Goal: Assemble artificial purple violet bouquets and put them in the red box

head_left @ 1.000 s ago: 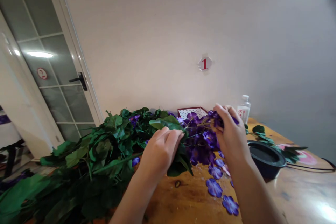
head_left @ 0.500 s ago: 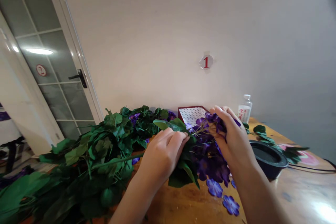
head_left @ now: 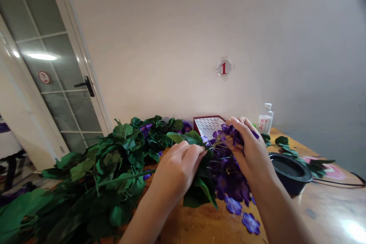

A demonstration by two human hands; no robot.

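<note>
My left hand [head_left: 175, 169] is closed round the leafy stem of an artificial flower spray [head_left: 220, 175], its fingers curled over green leaves. My right hand [head_left: 251, 150] pinches a cluster of purple blossoms [head_left: 233, 129] at the spray's tip. More purple flowers hang below between both hands. Loose purple petals [head_left: 250, 222] lie on the wooden table [head_left: 328, 206] under my right forearm.
A large heap of green artificial foliage [head_left: 100, 167] covers the table's left side. A black round bowl [head_left: 290, 166] sits to the right, a red-rimmed patterned box [head_left: 208, 124] and a small clear bottle [head_left: 265, 119] by the wall. A glazed door stands at left.
Both hands stayed on the spray; the hanging purple flowers dropped lower and nearer me, covering some loose petals on the table. My right hand sank slightly.
</note>
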